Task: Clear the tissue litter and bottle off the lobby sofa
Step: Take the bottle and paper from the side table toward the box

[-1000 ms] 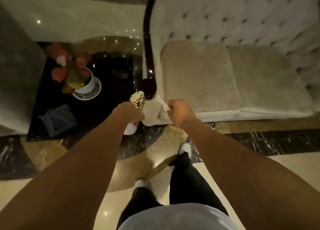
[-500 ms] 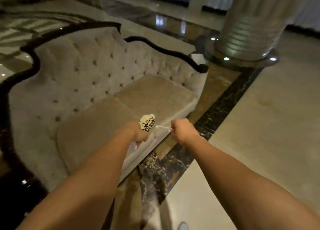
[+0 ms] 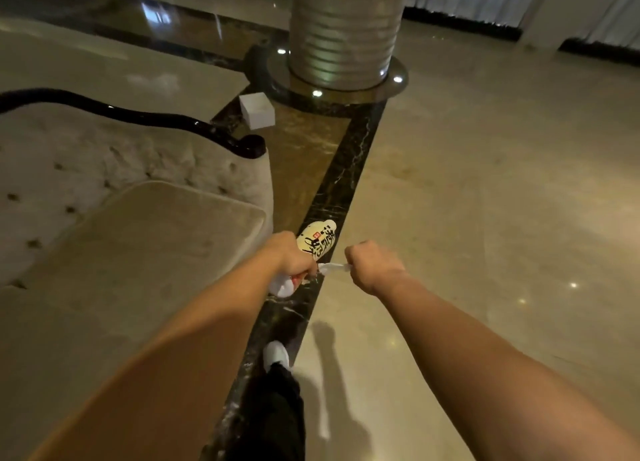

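Fingers (image 3: 304, 268) of our left hand (image 3: 291, 256) are curled tight around one bottle (image 3: 313, 244), gripped about its middle. We note a smooth, rounded body with a cream-yellow label carrying bold black characters and one small red mark; a white end shows below the fist. Our right hand (image 3: 374, 266) is balled into a fist, its fingers closed on a thin twist of white tissue (image 3: 330, 268), crumpled and soft-looking, that spans the gap between the two fists and touches the bottle hand. How much tissue sits inside the fist we cannot tell.

Both items are held in the air, clear of the sofa (image 3: 131, 225), over a dark veined marble strip (image 3: 341, 173) in the floor. We count two bare forearms and one white shoe (image 3: 276, 353) below a dark trouser leg.

To our left the sofa presents one flat, plush beige seat cushion with rounded corners, a button-tufted pale back, and one glossy black scrolled frame rail (image 3: 138, 115) along its top edge. Beyond its arm one small white box (image 3: 257, 110), open-topped and square-cornered, stands on the polished stone floor (image 3: 485, 200). Behind it rises one ribbed, metallic round column (image 3: 346, 34) on a circular base ring set with small lights.
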A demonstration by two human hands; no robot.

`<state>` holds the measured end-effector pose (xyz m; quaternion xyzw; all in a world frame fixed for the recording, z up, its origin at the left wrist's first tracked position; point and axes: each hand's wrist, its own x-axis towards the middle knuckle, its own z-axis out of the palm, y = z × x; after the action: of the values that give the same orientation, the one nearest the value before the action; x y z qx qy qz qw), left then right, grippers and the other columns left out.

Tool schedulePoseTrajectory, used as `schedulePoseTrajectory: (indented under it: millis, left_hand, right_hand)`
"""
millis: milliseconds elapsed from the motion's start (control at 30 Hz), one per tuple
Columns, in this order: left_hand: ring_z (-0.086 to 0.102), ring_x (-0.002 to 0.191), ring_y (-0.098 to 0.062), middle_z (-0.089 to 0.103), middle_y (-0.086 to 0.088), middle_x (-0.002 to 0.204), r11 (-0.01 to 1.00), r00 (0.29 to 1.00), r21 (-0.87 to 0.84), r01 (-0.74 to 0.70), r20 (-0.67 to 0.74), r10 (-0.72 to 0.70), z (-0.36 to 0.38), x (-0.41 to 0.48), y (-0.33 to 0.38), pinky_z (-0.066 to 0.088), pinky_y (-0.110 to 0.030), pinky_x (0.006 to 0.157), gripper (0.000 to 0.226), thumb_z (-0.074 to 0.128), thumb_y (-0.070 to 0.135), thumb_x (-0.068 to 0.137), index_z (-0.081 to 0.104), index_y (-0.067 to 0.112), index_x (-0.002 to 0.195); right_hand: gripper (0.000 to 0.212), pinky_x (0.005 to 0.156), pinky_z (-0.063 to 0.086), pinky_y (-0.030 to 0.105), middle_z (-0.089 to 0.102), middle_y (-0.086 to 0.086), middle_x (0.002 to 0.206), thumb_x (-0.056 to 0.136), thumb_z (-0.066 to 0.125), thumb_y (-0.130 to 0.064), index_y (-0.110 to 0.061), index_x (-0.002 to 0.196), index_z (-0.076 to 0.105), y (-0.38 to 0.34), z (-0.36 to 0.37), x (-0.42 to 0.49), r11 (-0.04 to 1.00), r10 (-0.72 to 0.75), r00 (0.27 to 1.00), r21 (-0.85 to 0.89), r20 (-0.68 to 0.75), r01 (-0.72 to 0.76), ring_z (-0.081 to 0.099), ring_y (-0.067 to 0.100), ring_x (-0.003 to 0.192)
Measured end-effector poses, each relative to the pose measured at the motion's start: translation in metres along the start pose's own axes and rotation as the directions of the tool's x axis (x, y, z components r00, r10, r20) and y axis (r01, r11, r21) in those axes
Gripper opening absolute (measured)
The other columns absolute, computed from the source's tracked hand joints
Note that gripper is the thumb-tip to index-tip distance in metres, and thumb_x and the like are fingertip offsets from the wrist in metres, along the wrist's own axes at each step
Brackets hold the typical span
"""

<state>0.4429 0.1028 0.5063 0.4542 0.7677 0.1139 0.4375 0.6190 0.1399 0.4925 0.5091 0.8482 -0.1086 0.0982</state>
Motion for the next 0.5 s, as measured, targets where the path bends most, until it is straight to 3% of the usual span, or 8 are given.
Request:
schedulePoseTrajectory:
  millis: [133,267,400,500]
  left_hand:
    - [0.058,0.077,-0.019,0.060,-0.006,0.092,0.996,1.000,0.088,0.002,-0.020,0.000,-0.048,0.117,0.027,0.045,-0.027,0.056,0.047,0.080,0.026,0.067,0.053,0.016,0.104]
    - [0.056,0.082,-0.020,0.058,-0.004,0.092,0.989,0.998,0.148,0.009,-0.055,-0.001,-0.112,0.231,0.059,0.051,-0.031,0.066,0.048,0.080,0.032,0.067,0.051,0.017,0.102]
    - [0.057,0.083,-0.021,0.059,-0.005,0.093,0.970,0.996,0.241,-0.036,-0.074,0.056,-0.178,0.329,0.117,0.048,-0.031,0.063,0.051,0.076,0.034,0.068,0.054,0.013,0.109]
    - [0.060,0.076,-0.021,0.061,-0.005,0.086,0.962,0.991,0.259,-0.085,-0.081,0.109,-0.210,0.397,0.161,0.045,-0.028,0.053,0.049,0.075,0.031,0.065,0.058,0.013,0.107]
  right_hand:
    - [0.013,0.068,0.049,0.038,0.064,0.012,0.098,0.088,0.059,-0.011,-0.014,0.099,0.065,0.029,-0.018,0.105,0.998,0.019,1.000,-0.053,0.010,-0.018,0.063,0.031,0.088]
    - [0.012,0.066,0.048,0.036,0.065,0.010,0.098,0.088,0.059,-0.016,-0.016,0.098,0.066,0.059,-0.052,0.219,0.992,0.111,0.994,-0.059,0.022,-0.110,0.064,0.029,0.085]
    - [0.010,0.063,0.051,0.034,0.066,0.008,0.092,0.087,0.058,-0.018,-0.020,0.093,0.066,0.079,-0.098,0.324,0.982,0.184,0.983,0.039,0.009,-0.184,0.064,0.027,0.078]
    - [0.010,0.064,0.052,0.034,0.065,0.008,0.091,0.087,0.060,-0.021,-0.019,0.094,0.066,0.096,-0.124,0.399,0.980,0.190,0.982,0.062,0.009,-0.190,0.062,0.025,0.076]
